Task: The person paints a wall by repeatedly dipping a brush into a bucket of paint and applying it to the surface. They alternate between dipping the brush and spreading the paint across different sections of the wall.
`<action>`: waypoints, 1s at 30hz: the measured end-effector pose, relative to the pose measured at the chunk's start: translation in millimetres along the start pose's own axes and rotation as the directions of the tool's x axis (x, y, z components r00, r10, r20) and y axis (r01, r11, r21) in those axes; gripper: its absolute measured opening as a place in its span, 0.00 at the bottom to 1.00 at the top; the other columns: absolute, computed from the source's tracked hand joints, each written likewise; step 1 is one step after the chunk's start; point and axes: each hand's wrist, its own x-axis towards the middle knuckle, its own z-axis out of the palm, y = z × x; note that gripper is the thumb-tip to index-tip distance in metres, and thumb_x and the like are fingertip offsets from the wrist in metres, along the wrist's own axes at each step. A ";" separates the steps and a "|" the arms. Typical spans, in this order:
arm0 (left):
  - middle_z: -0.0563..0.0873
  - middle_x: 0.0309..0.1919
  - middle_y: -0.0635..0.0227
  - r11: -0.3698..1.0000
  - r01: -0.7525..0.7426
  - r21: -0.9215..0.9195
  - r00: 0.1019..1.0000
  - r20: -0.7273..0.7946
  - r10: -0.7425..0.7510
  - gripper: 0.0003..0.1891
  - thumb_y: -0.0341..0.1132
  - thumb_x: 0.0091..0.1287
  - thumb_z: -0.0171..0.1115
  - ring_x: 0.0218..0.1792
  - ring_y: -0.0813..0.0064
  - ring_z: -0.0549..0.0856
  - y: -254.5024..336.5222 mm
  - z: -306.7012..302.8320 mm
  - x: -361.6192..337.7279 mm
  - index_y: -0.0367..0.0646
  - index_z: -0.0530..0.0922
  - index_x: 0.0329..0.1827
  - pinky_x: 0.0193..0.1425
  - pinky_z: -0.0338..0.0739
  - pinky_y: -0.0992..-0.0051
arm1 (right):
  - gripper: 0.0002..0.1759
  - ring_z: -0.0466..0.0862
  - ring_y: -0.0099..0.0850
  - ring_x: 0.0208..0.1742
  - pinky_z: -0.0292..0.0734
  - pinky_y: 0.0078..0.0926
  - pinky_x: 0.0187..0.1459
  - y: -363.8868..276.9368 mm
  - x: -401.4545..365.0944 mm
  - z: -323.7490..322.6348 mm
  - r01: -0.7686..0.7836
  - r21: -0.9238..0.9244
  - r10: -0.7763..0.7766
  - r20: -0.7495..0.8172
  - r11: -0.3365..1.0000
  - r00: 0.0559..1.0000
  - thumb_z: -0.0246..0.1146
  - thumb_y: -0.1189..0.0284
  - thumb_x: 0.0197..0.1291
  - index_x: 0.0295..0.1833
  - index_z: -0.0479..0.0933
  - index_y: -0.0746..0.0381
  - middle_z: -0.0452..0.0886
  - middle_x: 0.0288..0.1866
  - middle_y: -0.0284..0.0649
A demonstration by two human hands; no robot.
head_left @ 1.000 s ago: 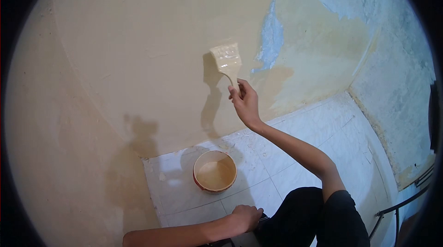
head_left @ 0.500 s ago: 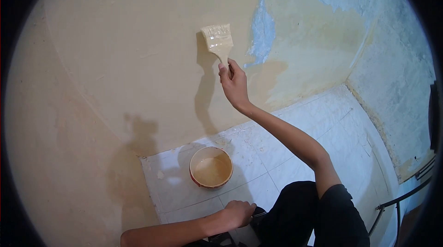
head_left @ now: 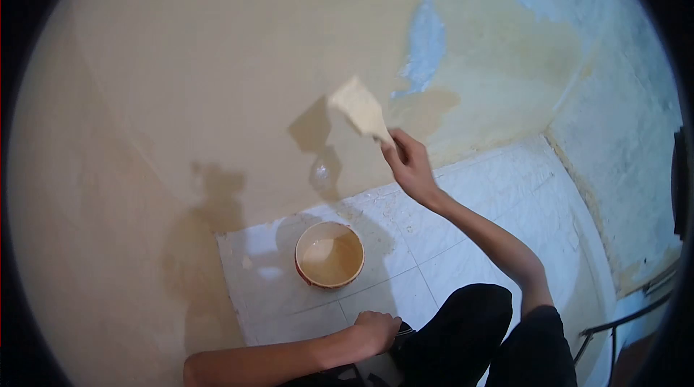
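My right hand (head_left: 412,163) is closed around the handle of a wide paintbrush (head_left: 359,109) coated in cream paint. Its bristles point up and left, and its shadow falls to the lower left on the wall, so the brush appears held off the surface. Below stands a round paint bucket (head_left: 330,255) with cream paint inside and a reddish outer side. My left hand (head_left: 377,332) rests in a loose fist by my dark-clothed knee; nothing shows in it, though its underside is hidden.
The wall (head_left: 238,62) is mostly cream, with a bare bluish patch (head_left: 425,44) and a rough bluish wall (head_left: 629,134) at right. White floor tiles (head_left: 463,264) lie beneath the bucket. A dark curved metal bar (head_left: 636,315) is at lower right.
My right hand and the paintbrush have moved down and to the right, and the brush has tilted further left. My left hand stays in place. The view has shifted slightly.
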 end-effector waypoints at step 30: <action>0.80 0.24 0.68 0.938 0.113 0.328 0.835 0.480 -0.269 0.10 0.35 0.50 0.68 0.21 0.73 0.75 4.7 28.7 58.0 0.43 0.81 0.34 0.31 0.72 0.71 | 0.15 0.84 0.39 0.35 0.80 0.36 0.35 38.7 -64.6 140.3 0.632 -0.399 0.295 0.917 0.664 0.269 0.67 0.69 0.42 0.39 0.79 0.59 0.83 0.31 0.41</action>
